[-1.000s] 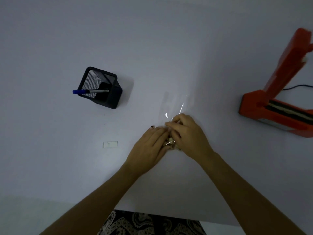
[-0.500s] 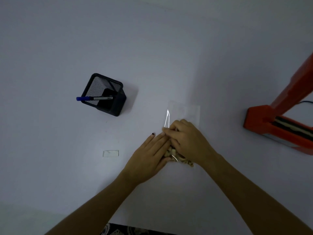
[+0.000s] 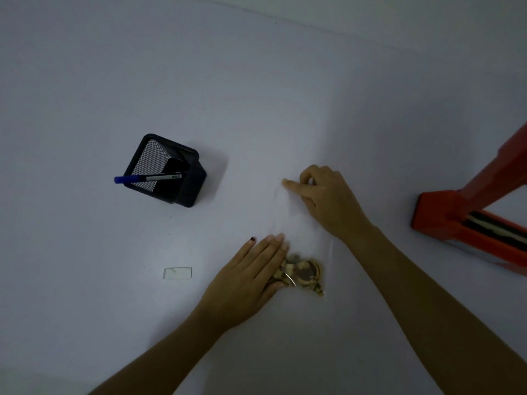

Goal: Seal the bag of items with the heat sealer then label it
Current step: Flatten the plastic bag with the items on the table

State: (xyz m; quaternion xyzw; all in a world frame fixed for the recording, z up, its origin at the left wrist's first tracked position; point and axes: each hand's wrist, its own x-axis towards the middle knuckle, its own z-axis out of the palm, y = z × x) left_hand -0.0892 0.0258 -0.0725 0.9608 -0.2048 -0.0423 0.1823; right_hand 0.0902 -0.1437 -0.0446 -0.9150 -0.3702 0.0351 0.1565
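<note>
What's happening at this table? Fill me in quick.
A person is flattening a clear plastic bag of small brownish items on the white table. The left hand lies flat by the items, and the right hand presses on the bag's empty far end. The orange heat sealer stands open on the right, untouched. A small blank label lies on the left, near a mesh holder with a blue pen.

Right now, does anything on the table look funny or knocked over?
Yes: the black mesh pen holder lies tipped on its side, with a blue-capped pen poking out of its mouth. Nothing looks spilled or broken.
</note>
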